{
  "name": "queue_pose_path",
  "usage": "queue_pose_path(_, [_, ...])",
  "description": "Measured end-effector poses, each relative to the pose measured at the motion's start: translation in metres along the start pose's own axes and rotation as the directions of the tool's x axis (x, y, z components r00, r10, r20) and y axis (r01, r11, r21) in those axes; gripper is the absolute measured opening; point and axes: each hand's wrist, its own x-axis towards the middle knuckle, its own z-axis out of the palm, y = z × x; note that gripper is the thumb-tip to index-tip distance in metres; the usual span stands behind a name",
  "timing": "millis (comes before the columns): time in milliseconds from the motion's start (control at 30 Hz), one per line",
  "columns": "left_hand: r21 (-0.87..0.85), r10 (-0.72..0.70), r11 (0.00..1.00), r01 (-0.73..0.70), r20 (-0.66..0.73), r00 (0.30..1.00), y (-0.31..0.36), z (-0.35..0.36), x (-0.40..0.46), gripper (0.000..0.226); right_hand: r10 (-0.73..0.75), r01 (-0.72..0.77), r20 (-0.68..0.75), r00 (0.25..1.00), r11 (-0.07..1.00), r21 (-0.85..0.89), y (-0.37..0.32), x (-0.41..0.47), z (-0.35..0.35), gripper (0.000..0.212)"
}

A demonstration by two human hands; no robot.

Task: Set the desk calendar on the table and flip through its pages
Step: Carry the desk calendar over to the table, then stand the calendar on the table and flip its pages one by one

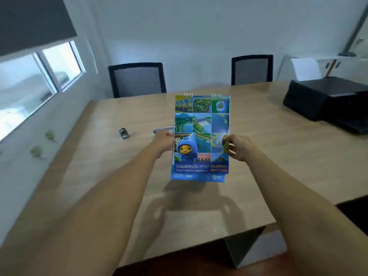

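A blue desk calendar [201, 128] with a photo-grid cover, a cartoon mascot and wire rings along its top edge is held upright in the air above the wooden table [258, 156]. Its shadow falls on the tabletop below it. My left hand [164, 144] grips the calendar's left edge at mid height. My right hand [240, 147] grips its right edge, thumb on the cover. The front cover faces me; the pages behind it are hidden.
A black printer [326, 100] stands at the table's right. A small dark clip-like object [124, 133] and a flat grey item [162, 130] lie behind the calendar on the left. Two black mesh chairs [137, 79] stand at the far side. A window lines the left wall.
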Motion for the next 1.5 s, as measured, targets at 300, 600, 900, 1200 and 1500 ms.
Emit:
queue_pose_path(300, [0.038,-0.045,0.998,0.058,-0.274,0.961,-0.068,-0.082,0.025,0.013,-0.016,0.016,0.183,0.983,1.000,0.001,0.017,0.036,0.119,0.026])
queue_pose_path(600, [0.068,-0.066,0.993,0.101,-0.399,0.914,-0.100,-0.070,0.030,0.017,-0.019,0.006,0.239,0.971,0.998,0.057,0.038,0.055,0.134,0.028])
queue_pose_path(900, [0.031,-0.110,0.991,0.134,-0.403,0.909,-0.119,-0.067,0.038,0.019,-0.048,0.005,0.281,0.959,0.988,0.152,0.059,0.061,0.137,0.033])
queue_pose_path(1200, [-0.120,-0.174,0.984,0.132,-0.466,0.868,-0.122,-0.056,0.028,0.049,-0.137,0.130,0.160,0.978,0.990,0.052,0.071,0.056,0.133,0.048])
queue_pose_path(1500, [-0.048,-0.022,0.999,0.005,-0.360,0.933,-0.127,-0.039,0.006,0.047,-0.208,0.288,0.318,0.925,0.930,-0.229,0.083,0.032,0.129,0.070])
